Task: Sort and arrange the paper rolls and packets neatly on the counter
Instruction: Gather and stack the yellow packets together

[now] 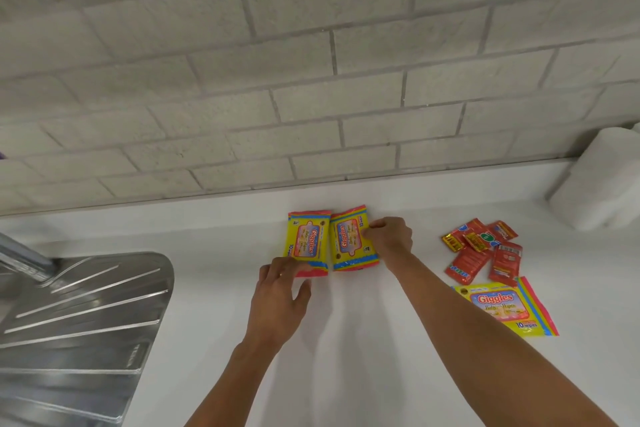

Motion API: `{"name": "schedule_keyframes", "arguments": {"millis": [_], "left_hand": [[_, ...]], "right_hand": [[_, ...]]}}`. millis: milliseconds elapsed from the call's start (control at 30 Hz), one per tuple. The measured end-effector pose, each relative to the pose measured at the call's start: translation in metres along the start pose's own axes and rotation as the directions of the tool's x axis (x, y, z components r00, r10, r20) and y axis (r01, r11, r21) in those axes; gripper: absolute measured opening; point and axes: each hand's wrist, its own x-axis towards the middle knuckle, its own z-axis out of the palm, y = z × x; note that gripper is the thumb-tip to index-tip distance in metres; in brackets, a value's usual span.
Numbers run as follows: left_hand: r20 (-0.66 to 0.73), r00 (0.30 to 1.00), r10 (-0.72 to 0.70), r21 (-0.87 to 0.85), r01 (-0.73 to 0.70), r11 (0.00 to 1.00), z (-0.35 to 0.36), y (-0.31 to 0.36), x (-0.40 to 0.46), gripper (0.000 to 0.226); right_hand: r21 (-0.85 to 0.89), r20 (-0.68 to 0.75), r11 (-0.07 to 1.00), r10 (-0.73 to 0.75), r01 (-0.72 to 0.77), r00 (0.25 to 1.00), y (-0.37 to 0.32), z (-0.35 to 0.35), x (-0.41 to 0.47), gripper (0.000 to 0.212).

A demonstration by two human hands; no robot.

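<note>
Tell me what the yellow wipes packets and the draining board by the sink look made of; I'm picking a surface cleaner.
Yellow wipes packets: apparently thin glossy plastic film, judging by the printed colours and crimped ends. Draining board: looks like brushed stainless steel, grey with shiny ridges that reflect light.

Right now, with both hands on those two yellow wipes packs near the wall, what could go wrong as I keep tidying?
1. The right hand pinches the right wipes pack, which sits slightly tilted against the left wipes pack; pushing may ride one edge over the other.
2. The right forearm lies close to the loose red sachets and third wipes pack; pulling back could scatter them.
3. The left hand only touches its pack's corner, so it may skid.
</note>
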Motion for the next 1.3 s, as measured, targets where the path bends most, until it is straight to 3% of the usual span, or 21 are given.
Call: {"name": "schedule_keyframes", "arguments": {"millis": [200, 333, 433, 633, 767, 933, 1200, 1300], "left_hand": [[0.029, 1.0, -0.013, 0.015, 0.012, 1.0, 0.001, 0.001, 0.003, 0.032], [0.042, 0.999, -0.021, 0.023, 0.02, 1.0, -0.001, 0.005, 0.005, 0.033], [0.055, 0.998, -0.033, 0.028, 0.031, 0.999, -0.003, 0.011, 0.006, 0.03], [0.059, 0.998, -0.009, 0.035, 0.007, 0.999, -0.004, 0.024, -0.001, 0.027], [0.046, 0.999, 0.016, 0.002, -0.016, 1.0, 0.002, 0.044, -0.012, 0.03], [0.041, 0.999, 0.018, -0.055, -0.015, 0.998, 0.013, 0.066, -0.023, 0.027], [0.029, 1.0, -0.004, -0.088, 0.007, 0.996, 0.027, 0.112, -0.039, 0.025], [0.04, 0.998, -0.042, -0.084, 0.045, 0.995, 0.032, 0.127, -0.046, 0.026]], "right_hand": [[-0.129, 0.009, 0.99, -0.054, 0.055, 0.998, 0.007, -0.002, -0.001, 0.014], [-0.106, 0.086, 0.987, -0.116, 0.124, 0.99, 0.007, -0.016, -0.004, 0.004], [-0.084, 0.14, 0.971, -0.211, 0.224, 0.967, 0.015, -0.037, -0.009, 0.01], [-0.355, 0.198, 0.811, -0.422, 0.466, 0.885, 0.055, -0.113, -0.033, 0.022], [-0.514, 0.24, 0.756, -0.326, 0.404, 0.914, 0.098, -0.161, -0.047, 0.027], [-0.729, 0.28, 0.604, -0.167, 0.322, 0.946, 0.124, -0.188, -0.054, 0.054], [-0.839, 0.365, 0.371, -0.16, 0.398, 0.917, 0.124, -0.206, -0.053, 0.063], [-0.846, 0.404, 0.331, -0.115, 0.418, 0.908, 0.119, -0.209, -0.047, 0.067]]}}
